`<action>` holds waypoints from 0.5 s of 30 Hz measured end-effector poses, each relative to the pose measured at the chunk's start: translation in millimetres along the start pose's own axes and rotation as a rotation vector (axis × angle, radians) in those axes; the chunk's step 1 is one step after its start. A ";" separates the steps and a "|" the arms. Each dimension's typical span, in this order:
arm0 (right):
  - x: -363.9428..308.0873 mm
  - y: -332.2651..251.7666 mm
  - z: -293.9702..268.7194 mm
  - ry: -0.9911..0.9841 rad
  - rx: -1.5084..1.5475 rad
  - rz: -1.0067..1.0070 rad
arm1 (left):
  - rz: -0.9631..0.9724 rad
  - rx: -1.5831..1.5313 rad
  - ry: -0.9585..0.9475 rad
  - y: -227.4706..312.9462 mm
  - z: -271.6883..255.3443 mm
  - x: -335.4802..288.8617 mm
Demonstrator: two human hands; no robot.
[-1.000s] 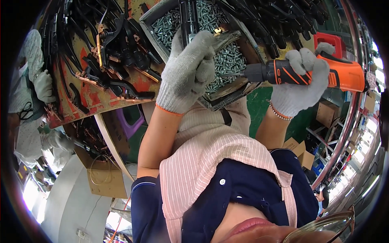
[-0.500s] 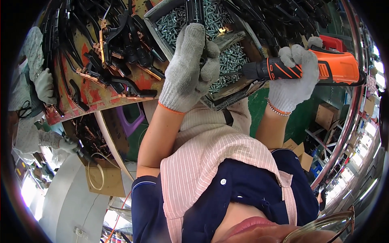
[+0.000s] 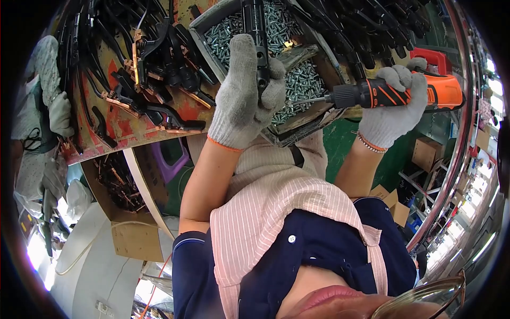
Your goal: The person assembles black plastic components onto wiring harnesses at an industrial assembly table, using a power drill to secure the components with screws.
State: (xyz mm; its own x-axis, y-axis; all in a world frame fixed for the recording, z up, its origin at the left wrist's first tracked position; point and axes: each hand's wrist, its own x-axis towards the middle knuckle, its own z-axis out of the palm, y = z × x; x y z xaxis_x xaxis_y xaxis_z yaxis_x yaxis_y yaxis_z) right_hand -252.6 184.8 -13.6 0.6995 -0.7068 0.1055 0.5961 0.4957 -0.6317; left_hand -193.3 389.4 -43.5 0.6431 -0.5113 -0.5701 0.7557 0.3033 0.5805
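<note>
My left hand [image 3: 245, 95], in a grey knit glove, grips a slim black handle [image 3: 260, 58] with round holes along it. The handle stands out past my fingers, above the screw box. In my gloved right hand [image 3: 396, 109] is an orange and black cordless screwdriver [image 3: 443, 91], lying level. Its long thin bit points left toward the handle and ends near my left fingers; whether the tip touches a screw or my glove is too small to tell. Under both hands sits a worn wooden box [image 3: 333, 64] of silver screws [image 3: 305, 85], split by a wooden divider.
Black lever clamps with copper-coloured jaws [image 3: 170, 117] lie on the worn red and yellow table [image 3: 125, 125] at left. More black handles [image 3: 356, 32] are piled at right beside a red tool part [image 3: 433, 58]. A co-worker's gloved hand [image 3: 61, 114] rests at the table's left edge.
The screwdriver has shifted right, its bit drawing back from the handle. My left thumb now lies more upright, and more of the handle and its holes shows. A co-worker's lower hand moved left.
</note>
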 end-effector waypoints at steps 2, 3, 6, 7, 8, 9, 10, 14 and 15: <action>1.8 -2.2 -2.1 0.020 0.064 0.023 | 0.003 -0.011 0.002 -0.9 1.3 1.5; 2.6 -3.3 -3.3 0.042 0.127 0.049 | 0.005 -0.023 0.006 -1.5 1.5 2.0; 6.1 -7.7 -4.9 0.094 0.214 0.103 | 0.011 -0.032 -0.018 -3.0 -0.2 2.9; 9.3 -9.8 -5.1 0.087 0.219 0.105 | 0.019 -0.032 -0.018 -4.1 0.8 3.5; 12.7 -11.4 -4.3 0.083 0.288 0.143 | 0.042 -0.079 -0.017 -5.2 2.8 4.4; 15.5 -11.4 -2.2 0.077 0.357 0.182 | 0.066 -0.127 -0.017 -6.2 4.3 5.1; 18.1 -9.5 1.3 0.069 0.362 0.185 | 0.075 -0.127 -0.016 -7.5 4.2 5.7; 26.6 3.9 15.3 0.068 0.426 0.211 | 0.119 -0.202 -0.008 -5.6 9.3 5.2; 26.3 8.3 18.4 0.077 0.390 0.196 | 0.115 -0.212 0.003 -6.5 8.9 5.0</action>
State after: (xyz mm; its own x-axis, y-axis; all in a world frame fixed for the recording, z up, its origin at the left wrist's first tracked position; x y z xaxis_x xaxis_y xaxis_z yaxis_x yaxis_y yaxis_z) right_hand -222.0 179.6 -2.0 0.7920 -0.6081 -0.0541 0.5691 0.7675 -0.2951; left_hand -196.1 377.7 -45.0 0.7268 -0.4613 -0.5088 0.6861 0.5215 0.5072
